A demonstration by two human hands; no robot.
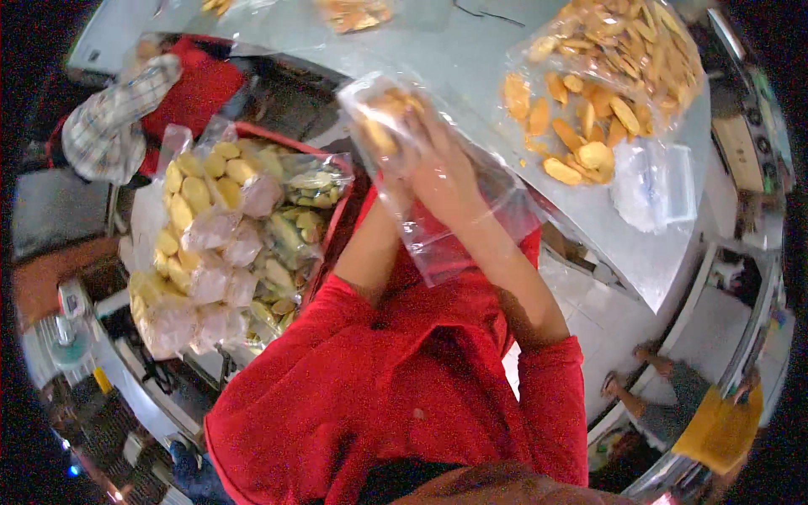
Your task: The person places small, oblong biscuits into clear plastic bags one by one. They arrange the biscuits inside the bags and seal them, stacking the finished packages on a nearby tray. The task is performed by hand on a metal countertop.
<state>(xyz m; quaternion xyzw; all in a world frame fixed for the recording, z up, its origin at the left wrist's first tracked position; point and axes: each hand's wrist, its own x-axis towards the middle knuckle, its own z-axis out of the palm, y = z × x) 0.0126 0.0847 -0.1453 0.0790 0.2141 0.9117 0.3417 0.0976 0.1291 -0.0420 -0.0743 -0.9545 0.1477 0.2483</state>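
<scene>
Right hand (446, 181): closed over crinkly clear plastic bag (438, 227), mid-frame.
Left hand: hidden behind the bag, grip unclear.
Chips (589, 118): golden ovals, upper right.

Loose chips (589, 101) are lying on the table (471, 59) toward its right edge; packed bags (219, 244) are sitting in a crate (337, 210) left of it.

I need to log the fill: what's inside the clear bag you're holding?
A few yellow-orange snack pieces show at the top of the clear bag. The right hand covers its middle, so anything there is hidden. The lower part looks empty.
</scene>
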